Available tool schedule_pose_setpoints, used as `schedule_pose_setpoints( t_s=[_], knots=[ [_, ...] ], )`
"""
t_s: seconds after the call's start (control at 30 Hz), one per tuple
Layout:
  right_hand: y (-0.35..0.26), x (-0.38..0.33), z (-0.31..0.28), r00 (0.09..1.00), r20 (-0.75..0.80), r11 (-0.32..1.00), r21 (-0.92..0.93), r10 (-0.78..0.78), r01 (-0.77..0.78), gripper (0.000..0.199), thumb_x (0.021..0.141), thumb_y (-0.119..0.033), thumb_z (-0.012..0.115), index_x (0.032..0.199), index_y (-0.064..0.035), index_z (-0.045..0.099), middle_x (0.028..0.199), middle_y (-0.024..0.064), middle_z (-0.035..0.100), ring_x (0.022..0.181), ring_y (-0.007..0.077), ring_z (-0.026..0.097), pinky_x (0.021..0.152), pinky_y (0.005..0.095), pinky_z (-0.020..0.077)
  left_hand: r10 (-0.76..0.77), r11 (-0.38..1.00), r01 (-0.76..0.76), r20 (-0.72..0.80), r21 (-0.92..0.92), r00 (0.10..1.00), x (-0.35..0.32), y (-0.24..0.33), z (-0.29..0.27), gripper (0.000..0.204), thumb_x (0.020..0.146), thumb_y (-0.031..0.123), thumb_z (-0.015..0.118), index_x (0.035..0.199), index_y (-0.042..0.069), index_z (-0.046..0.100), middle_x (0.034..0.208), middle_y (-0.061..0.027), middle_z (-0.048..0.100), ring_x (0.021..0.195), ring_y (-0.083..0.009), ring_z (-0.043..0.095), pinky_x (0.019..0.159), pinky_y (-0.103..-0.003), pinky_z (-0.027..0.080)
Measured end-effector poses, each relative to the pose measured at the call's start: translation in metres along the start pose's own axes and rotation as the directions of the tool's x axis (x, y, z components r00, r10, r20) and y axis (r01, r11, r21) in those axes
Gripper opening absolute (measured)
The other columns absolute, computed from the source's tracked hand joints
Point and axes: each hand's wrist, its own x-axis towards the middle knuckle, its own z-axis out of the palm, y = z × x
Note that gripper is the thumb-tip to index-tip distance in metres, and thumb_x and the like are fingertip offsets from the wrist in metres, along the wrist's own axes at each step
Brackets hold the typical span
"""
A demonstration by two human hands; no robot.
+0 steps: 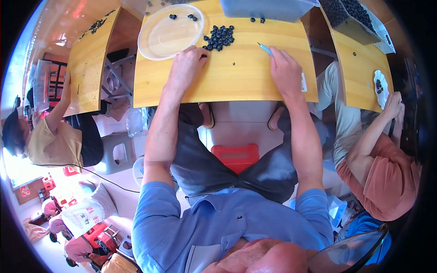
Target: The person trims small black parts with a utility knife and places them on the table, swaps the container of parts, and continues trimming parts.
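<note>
A loose pile of small, dark, round pieces (pixel 220 36) lies on the yellow wooden table (pixel 246 84). At its left edge is my left hand (pixel 187 68), with thumb and fingers pinched together on what looks like one small dark round piece, mostly hidden by the fingers. To the right of the pile, my right hand (pixel 286 73) is closed around a slim light-blue tool (pixel 265 48), whose thin pointed tip is directed toward the pile. The tool's exact kind cannot be made out. A round clear plastic tub (pixel 168 38) stands beyond my left hand, with a few dark pieces in it.
A greyish plastic bin (pixel 264 9) stands at the table's far edge, two dark pieces before it. At right, a person (pixel 382 177) works beside a white dish (pixel 380 88) and a crate of dark pieces (pixel 348 20). Another person (pixel 54 136) sits at the left table (pixel 88 68).
</note>
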Motion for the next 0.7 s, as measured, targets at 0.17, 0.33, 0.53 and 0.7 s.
schedule_pose_setpoints(
  t_s=[0.17,0.33,0.53,0.7],
  knots=[
    [-0.004,-0.002,0.0,1.0,0.002,0.995,0.099,0.015,-0.015,0.017,0.094,-0.012,0.066,0.11,-0.0069,0.072,0.09,0.0128,0.07,0.083,0.0335,0.07,0.07,0.045,0.0555,0.032,0.975,-0.03,0.005,-0.221,0.999,0.004,0.026,0.006,0.019,0.086,0.011,0.08,0.104,0.006,0.078,0.096,-0.0141,0.075,0.083,-0.0292,0.074,0.077,-0.039,0.059],
    [-0.015,0.002,0.003,0.996,0.055,0.948,0.306,0.071,-0.084,0.018,0.093,-0.011,0.067,0.109,-0.0045,0.073,0.096,0.0158,0.072,0.086,0.0353,0.07,0.072,0.044,0.055,-0.087,0.835,0.076,0.005,-0.545,0.996,0.005,0.045,0.023,0.021,0.09,0.013,0.081,0.107,0.002,0.076,0.099,-0.0119,0.079,0.087,-0.0178,0.076,0.081,-0.031,0.06],
    [-0.026,0.001,0.0,0.986,0.097,0.883,0.44,0.138,-0.166,0.021,0.094,-0.007,0.07,0.114,-0.0023,0.075,0.089,0.0123,0.075,0.076,0.0218,0.07,0.069,0.033,0.0547,-0.188,0.635,0.208,0.112,-0.744,0.976,0.013,0.053,0.032,0.024,0.089,0.011,0.082,0.11,0.0,0.075,0.099,-0.0089,0.079,0.09,-0.013,0.075,0.083,-0.027,0.06],
    [-0.03,0.005,-0.007,0.837,0.465,0.298,0.787,0.288,-0.54,0.023,0.098,-0.009,0.067,0.116,0.003,0.074,0.085,0.002,0.071,0.069,0.0064,0.061,0.06,0.0242,0.0471,-0.093,0.644,0.104,0.058,-0.758,0.994,0.015,0.063,0.037,0.021,0.089,0.007,0.081,0.108,0.0,0.076,0.096,-0.0061,0.076,0.089,-0.0132,0.073,0.079,-0.026,0.059]
  ],
)
